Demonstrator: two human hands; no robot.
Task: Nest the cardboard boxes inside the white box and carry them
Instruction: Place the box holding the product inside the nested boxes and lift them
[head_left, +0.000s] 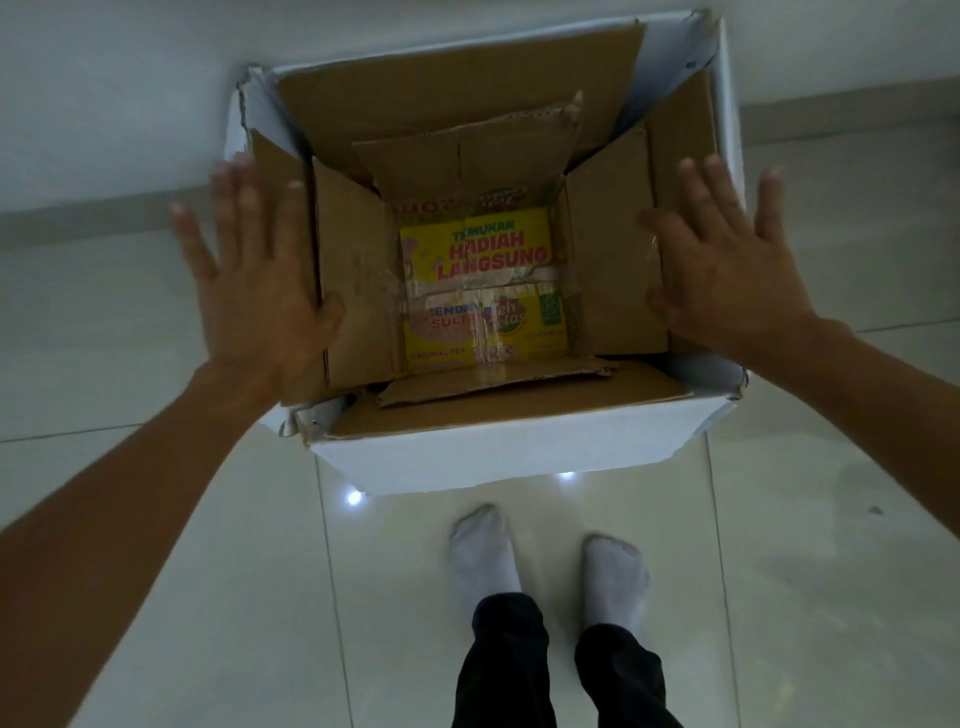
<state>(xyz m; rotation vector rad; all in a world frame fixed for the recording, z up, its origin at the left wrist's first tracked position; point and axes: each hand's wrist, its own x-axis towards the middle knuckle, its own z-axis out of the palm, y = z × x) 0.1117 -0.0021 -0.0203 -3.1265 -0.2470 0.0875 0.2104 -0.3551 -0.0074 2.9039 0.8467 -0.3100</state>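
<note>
A large white box stands open on the tiled floor in front of my feet. Inside it sit nested brown cardboard boxes with their flaps up. At the very bottom lies a yellow printed carton with red lettering. My left hand hovers with spread fingers over the left side of the boxes, slightly blurred. My right hand is spread over the right cardboard flap. Neither hand grips anything; whether they touch the flaps I cannot tell.
A pale wall rises right behind the box, with a grey skirting strip along its base. Glossy white floor tiles surround the box. My feet in white socks stand just in front of it.
</note>
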